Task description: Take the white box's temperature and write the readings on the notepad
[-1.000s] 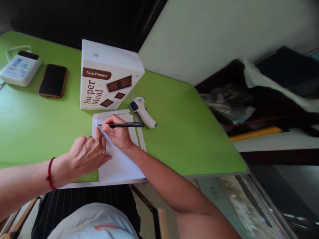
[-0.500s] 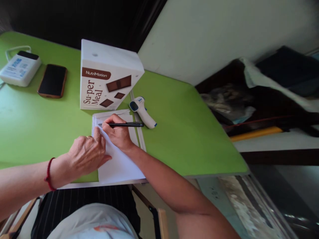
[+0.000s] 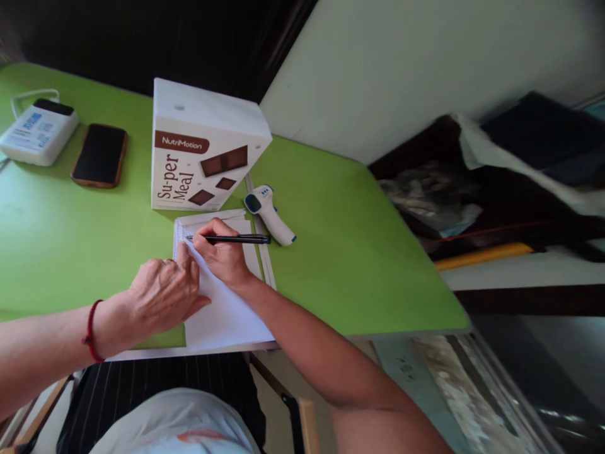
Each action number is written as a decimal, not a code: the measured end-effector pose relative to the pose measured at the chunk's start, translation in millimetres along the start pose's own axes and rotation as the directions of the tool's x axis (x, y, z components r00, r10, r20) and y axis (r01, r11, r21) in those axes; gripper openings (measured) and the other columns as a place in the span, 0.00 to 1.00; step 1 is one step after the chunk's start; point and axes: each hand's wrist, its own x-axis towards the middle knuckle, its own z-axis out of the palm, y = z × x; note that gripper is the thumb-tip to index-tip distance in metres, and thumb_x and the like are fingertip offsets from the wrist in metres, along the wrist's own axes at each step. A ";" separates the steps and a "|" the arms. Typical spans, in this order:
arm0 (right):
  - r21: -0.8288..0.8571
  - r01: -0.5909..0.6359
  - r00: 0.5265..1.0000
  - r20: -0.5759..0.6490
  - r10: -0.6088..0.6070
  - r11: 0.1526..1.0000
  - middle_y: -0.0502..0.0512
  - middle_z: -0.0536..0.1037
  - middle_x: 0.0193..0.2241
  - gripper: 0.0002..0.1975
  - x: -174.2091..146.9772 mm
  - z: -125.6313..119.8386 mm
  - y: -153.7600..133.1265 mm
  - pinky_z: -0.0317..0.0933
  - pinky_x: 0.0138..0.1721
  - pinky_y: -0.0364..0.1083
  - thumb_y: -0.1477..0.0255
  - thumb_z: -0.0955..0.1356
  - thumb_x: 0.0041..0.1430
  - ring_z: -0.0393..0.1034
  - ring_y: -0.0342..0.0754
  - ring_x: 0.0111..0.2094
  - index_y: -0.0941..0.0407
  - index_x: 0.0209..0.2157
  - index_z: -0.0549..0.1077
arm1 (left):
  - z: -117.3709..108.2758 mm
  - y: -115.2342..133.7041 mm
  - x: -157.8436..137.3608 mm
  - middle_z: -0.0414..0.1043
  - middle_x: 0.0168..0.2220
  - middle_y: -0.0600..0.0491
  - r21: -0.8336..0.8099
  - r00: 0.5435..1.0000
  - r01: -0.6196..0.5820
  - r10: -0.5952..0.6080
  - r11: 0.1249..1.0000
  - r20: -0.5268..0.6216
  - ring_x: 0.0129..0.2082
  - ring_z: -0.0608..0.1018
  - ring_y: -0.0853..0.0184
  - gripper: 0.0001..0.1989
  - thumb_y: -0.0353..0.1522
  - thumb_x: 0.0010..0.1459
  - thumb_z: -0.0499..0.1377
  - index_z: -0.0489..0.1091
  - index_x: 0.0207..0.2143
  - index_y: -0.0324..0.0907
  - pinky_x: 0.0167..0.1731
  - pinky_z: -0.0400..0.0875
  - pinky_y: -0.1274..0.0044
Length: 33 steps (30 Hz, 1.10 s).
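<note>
A black pen is pinched in my right hand, its tip on the upper left part of a white notepad. Small handwriting runs along the pad's upper left edge; the lower part of the page is blank. My left hand rests over the pad's left edge, fingers stretched and index fingertip pressing the paper close to the pen tip. A red cord bracelet circles the left wrist.
Behind the pad, a white NutriMotion box stands on the green table. A white infrared thermometer lies right of the pad. At the left are a dark phone and a white power device with a cable.
Almost nothing differs. The whole view has shifted slightly, and the pen tip is still on the page in my right hand; my left hand has stayed on the paper.
</note>
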 end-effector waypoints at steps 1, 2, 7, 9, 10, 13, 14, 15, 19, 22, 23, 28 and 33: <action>0.002 0.001 1.000 0.001 -0.001 1.000 0.46 0.71 0.20 0.08 0.1 0.0 -0.2 0.63 0.28 0.43 0.68 0.66 0.56 0.66 0.43 0.24 0.53 0.25 0.66 | 0.0 -0.2 0.2 0.65 0.61 0.22 -0.004 1.000 0.001 -0.001 1.000 0.007 0.30 0.82 0.56 0.30 0.47 0.69 0.53 0.72 0.54 0.27 0.22 0.69 0.72; 0.005 -0.001 1.000 0.001 0.001 1.000 0.46 0.71 0.20 0.08 0.1 0.0 -0.5 0.63 0.28 0.43 0.68 0.66 0.56 0.66 0.43 0.23 0.53 0.25 0.66 | 0.0 -0.4 0.5 0.65 0.60 0.23 -0.010 1.000 0.001 -0.001 1.000 0.015 0.30 0.82 0.56 0.30 0.46 0.69 0.53 0.72 0.54 0.27 0.22 0.69 0.72; 0.018 -0.014 1.000 0.000 0.014 1.000 0.46 0.71 0.20 0.08 0.4 0.1 -1.4 0.62 0.27 0.43 0.68 0.67 0.54 0.65 0.43 0.23 0.53 0.24 0.66 | -1.3 -1.0 1.6 0.65 0.60 0.23 -0.045 1.000 0.005 -0.004 0.999 0.024 0.32 0.82 0.56 0.29 0.46 0.69 0.54 0.72 0.56 0.27 0.23 0.70 0.72; 0.018 -0.020 1.000 -0.003 0.020 1.000 0.46 0.71 0.20 0.07 0.4 0.1 -1.3 0.63 0.28 0.43 0.68 0.67 0.54 0.65 0.43 0.23 0.53 0.24 0.66 | -2.6 -0.9 1.2 0.66 0.60 0.24 -0.047 1.000 0.010 -0.009 0.999 0.028 0.31 0.82 0.56 0.29 0.46 0.69 0.54 0.72 0.55 0.27 0.23 0.69 0.72; 0.019 -0.021 1.000 -0.005 0.021 1.000 0.46 0.71 0.20 0.07 0.4 0.2 -1.1 0.63 0.28 0.43 0.68 0.66 0.54 0.65 0.43 0.23 0.53 0.24 0.66 | -3.2 -0.9 0.8 0.67 0.59 0.24 -0.045 1.000 0.011 -0.009 0.999 0.030 0.31 0.82 0.56 0.29 0.46 0.69 0.54 0.72 0.55 0.26 0.23 0.69 0.72; 0.022 -0.025 1.000 -0.010 0.025 0.999 0.46 0.71 0.20 0.07 0.2 0.1 -0.5 0.62 0.28 0.43 0.68 0.66 0.54 0.65 0.43 0.23 0.53 0.24 0.66 | -4.0 -1.3 -0.8 0.69 0.57 0.25 -0.030 1.000 0.006 -0.005 1.000 0.028 0.31 0.82 0.56 0.29 0.46 0.70 0.52 0.72 0.55 0.26 0.22 0.69 0.71; 0.021 -0.026 1.000 -0.013 0.027 0.999 0.46 0.71 0.20 0.07 0.1 0.1 -0.4 0.62 0.28 0.43 0.67 0.66 0.54 0.65 0.43 0.23 0.53 0.25 0.66 | -3.9 -1.5 -1.2 0.70 0.57 0.26 -0.025 1.000 0.003 -0.002 1.000 0.024 0.31 0.82 0.56 0.29 0.46 0.70 0.52 0.72 0.55 0.27 0.22 0.69 0.71; 0.019 -0.028 0.999 -0.016 0.028 0.999 0.46 0.70 0.20 0.07 0.0 0.0 -0.2 0.62 0.28 0.43 0.67 0.66 0.55 0.65 0.43 0.23 0.53 0.25 0.66 | -3.7 -1.8 -1.4 0.69 0.57 0.26 -0.021 1.000 0.001 -0.001 1.000 0.022 0.31 0.82 0.56 0.29 0.46 0.70 0.52 0.72 0.55 0.27 0.22 0.69 0.71; 0.006 -0.019 1.000 -0.018 0.019 1.000 0.46 0.70 0.20 0.07 -0.4 0.1 -0.4 0.62 0.28 0.43 0.68 0.66 0.55 0.65 0.43 0.24 0.52 0.25 0.65 | -2.3 -2.1 -0.5 0.69 0.57 0.26 -0.012 1.000 0.004 -0.004 1.000 0.020 0.31 0.82 0.56 0.30 0.46 0.69 0.53 0.72 0.55 0.27 0.22 0.69 0.72; -0.009 -0.021 1.000 -0.014 0.021 1.000 0.46 0.70 0.20 0.06 -0.3 -0.6 -0.8 0.63 0.28 0.43 0.69 0.66 0.54 0.65 0.43 0.23 0.53 0.25 0.65 | -0.8 -1.8 1.0 0.70 0.57 0.27 0.002 1.000 0.009 -0.009 1.000 0.014 0.30 0.82 0.56 0.30 0.46 0.69 0.53 0.72 0.55 0.27 0.21 0.68 0.72; -0.009 -0.028 1.000 -0.013 0.028 1.000 0.46 0.70 0.20 0.07 -0.3 -1.1 -0.7 0.63 0.28 0.43 0.68 0.66 0.54 0.65 0.43 0.23 0.53 0.25 0.65 | -0.3 -1.7 1.5 0.70 0.57 0.27 0.007 1.000 0.010 -0.010 1.000 0.008 0.30 0.82 0.56 0.30 0.46 0.69 0.53 0.72 0.55 0.27 0.20 0.67 0.72; 0.033 -0.055 0.998 -0.043 0.056 0.998 0.46 0.70 0.21 0.08 0.2 -4.0 0.8 0.63 0.29 0.44 0.66 0.66 0.54 0.65 0.43 0.24 0.53 0.25 0.64 | 0.0 -2.5 1.3 0.70 0.57 0.29 0.017 1.000 0.018 -0.017 1.000 -0.026 0.28 0.81 0.58 0.28 0.46 0.68 0.54 0.73 0.54 0.28 0.18 0.65 0.72; 0.024 -0.094 0.995 -0.029 0.094 0.995 0.46 0.71 0.21 0.09 0.9 -4.0 -0.7 0.64 0.29 0.44 0.65 0.66 0.53 0.65 0.43 0.24 0.53 0.24 0.66 | -2.3 -2.5 -0.7 0.70 0.58 0.28 0.046 1.000 0.000 0.001 0.999 -0.025 0.28 0.81 0.58 0.30 0.46 0.69 0.52 0.72 0.55 0.27 0.19 0.65 0.72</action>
